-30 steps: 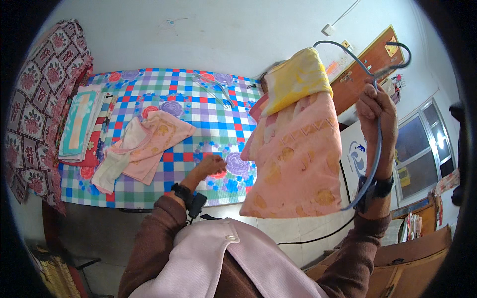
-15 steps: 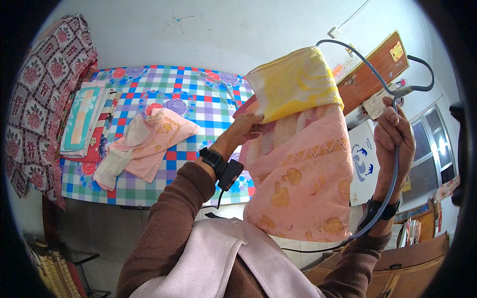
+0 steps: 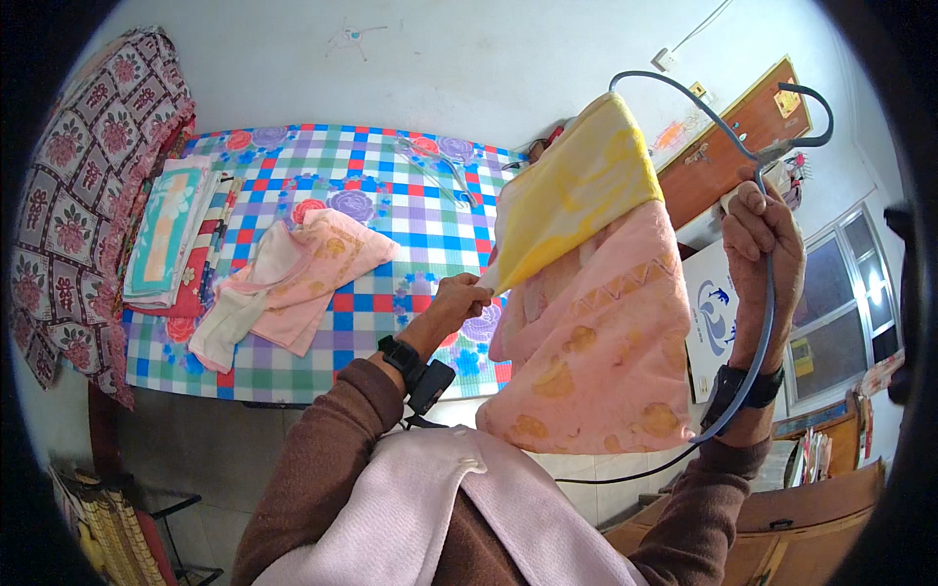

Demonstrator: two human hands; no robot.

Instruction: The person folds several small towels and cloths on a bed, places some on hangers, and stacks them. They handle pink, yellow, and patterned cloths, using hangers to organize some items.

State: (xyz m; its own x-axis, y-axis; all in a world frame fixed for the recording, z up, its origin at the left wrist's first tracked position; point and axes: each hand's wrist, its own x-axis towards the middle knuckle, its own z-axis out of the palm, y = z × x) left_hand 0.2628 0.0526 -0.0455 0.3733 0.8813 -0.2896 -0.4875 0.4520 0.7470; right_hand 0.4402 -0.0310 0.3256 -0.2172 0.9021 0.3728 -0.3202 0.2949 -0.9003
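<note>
White wall (image 3: 440,68) at twelve o'clock, brown door (image 3: 752,112) at two, dark-paned window (image 3: 823,278) with bright glare at three, wooden cabinet (image 3: 821,542) at four, pale tiled floor (image 3: 244,454) at eight.

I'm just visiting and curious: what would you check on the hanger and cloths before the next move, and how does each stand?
1. Right hand gripping the hanger: ok.
2. Hook free: ok, nothing visibly caught on it.
3. Left hand on the yellow cloth: ok, pinching its lower corner.
4. Yellow cloth's lower edge level: not ok, it slants down toward the left hand.
5. Pink cloth on the hanger clear of the checkered cover: cannot tell from this angle.
6. Far side of both cloths smooth: cannot tell, hidden.
</note>
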